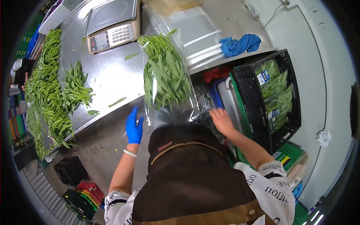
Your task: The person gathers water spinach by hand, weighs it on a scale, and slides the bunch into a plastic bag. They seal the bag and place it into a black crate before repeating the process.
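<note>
A clear plastic bag of long green leafy stems [165, 75] lies on the steel table [108, 78], its open end towards me. My left hand [134, 127], in a blue glove, is at the bag's near left corner. Its fingers are stretched out and its thumb is against the plastic edge. My right hand [222, 119] is bare and blurred. Its fingers are spread just right of the bag's near end, over a bunch of thin pale strips [204, 107]. I see nothing gripped in either hand.
A weighing scale [112, 26] stands at the table's far side. Loose piles of greens [50, 93] cover the left of the table. A black crate [262, 120] with bagged, labelled greens sits at the right, and a blue cloth [240, 44] lies behind it. Small crates [71, 170] stand on the floor.
</note>
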{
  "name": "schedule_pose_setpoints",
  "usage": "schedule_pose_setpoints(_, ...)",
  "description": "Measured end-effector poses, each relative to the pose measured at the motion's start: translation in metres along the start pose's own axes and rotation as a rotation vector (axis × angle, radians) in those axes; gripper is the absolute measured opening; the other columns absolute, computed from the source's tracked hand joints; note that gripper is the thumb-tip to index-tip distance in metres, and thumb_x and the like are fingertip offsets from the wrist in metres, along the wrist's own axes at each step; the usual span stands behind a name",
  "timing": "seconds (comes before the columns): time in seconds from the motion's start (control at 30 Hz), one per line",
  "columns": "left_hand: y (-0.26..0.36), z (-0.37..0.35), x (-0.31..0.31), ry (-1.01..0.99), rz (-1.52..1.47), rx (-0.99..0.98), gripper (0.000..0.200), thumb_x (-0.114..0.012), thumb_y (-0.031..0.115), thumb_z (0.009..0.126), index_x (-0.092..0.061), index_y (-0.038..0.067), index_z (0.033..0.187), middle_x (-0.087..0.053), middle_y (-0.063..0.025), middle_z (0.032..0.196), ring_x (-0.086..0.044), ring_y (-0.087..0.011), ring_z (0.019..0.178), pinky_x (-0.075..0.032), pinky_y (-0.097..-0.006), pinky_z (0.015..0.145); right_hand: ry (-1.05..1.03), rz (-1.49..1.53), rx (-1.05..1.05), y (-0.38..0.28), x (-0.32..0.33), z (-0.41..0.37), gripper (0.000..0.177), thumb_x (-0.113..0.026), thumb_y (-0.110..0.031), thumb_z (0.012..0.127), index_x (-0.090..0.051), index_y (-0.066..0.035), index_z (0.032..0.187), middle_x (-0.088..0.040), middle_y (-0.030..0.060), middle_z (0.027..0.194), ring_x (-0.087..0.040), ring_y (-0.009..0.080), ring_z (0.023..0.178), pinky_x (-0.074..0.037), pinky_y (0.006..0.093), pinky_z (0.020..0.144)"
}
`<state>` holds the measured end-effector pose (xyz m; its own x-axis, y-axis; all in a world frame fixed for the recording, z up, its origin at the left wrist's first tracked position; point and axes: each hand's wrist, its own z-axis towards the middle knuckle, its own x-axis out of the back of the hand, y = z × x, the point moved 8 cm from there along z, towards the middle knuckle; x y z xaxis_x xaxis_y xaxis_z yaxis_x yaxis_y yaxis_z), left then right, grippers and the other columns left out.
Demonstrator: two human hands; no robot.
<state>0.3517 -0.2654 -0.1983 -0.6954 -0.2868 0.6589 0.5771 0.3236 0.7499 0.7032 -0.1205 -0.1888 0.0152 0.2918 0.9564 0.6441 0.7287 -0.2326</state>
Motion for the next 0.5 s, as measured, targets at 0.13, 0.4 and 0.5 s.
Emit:
schedule_pose_setpoints(0.13, 0.072, 0.015, -0.006, -0.121, 0.564, -0.565, 0.046, -0.062, 0.011, 0.078, -0.055, 0.011, 0.124, -0.053, -0.0097, 0.129, -0.052, -0.0268, 0.117, -0.04, -0.0405, 0.098, 0.382, -0.059, 0.297, -0.055, 0.057, 0.073, 0.028, -0.055, -0.013, 0.078, -0.056, -0.007, 0.105, -0.056, 0.0078, 0.112, -0.047, 0.0253, 0.115, -0.041, 0.0382, 0.093)
schedule_pose_setpoints(0.4, 0.05, 0.06, 0.014, -0.474, -0.281, -0.093, 0.025, -0.056, 0.019, 0.09, -0.066, 0.003, 0.106, -0.068, -0.0072, 0.098, -0.064, -0.0227, 0.09, -0.048, -0.0335, 0.083, -0.055, 0.877, 0.099, -0.009, 0.034, 0.119, 0.026, -0.051, -0.023, 0.093, -0.061, 0.0, 0.089, -0.064, 0.0094, 0.08, -0.062, 0.0259, 0.082, -0.047, 0.0355, 0.076)
schedule_pose_setpoints(0.5, 0.015, 0.078, 0.001, -0.523, -0.527, 0.318, 0.033, -0.048, 0.028, 0.096, -0.068, 0.001, 0.095, -0.068, -0.0061, 0.087, -0.06, -0.0116, 0.074, -0.047, -0.027, 0.065, -0.123, 1.121, -0.127, 0.005, 0.019, 0.147, 0.034, -0.047, -0.026, 0.095, -0.058, 0.001, 0.079, -0.062, 0.0106, 0.066, -0.064, 0.0203, 0.079, -0.046, 0.0329, 0.071)
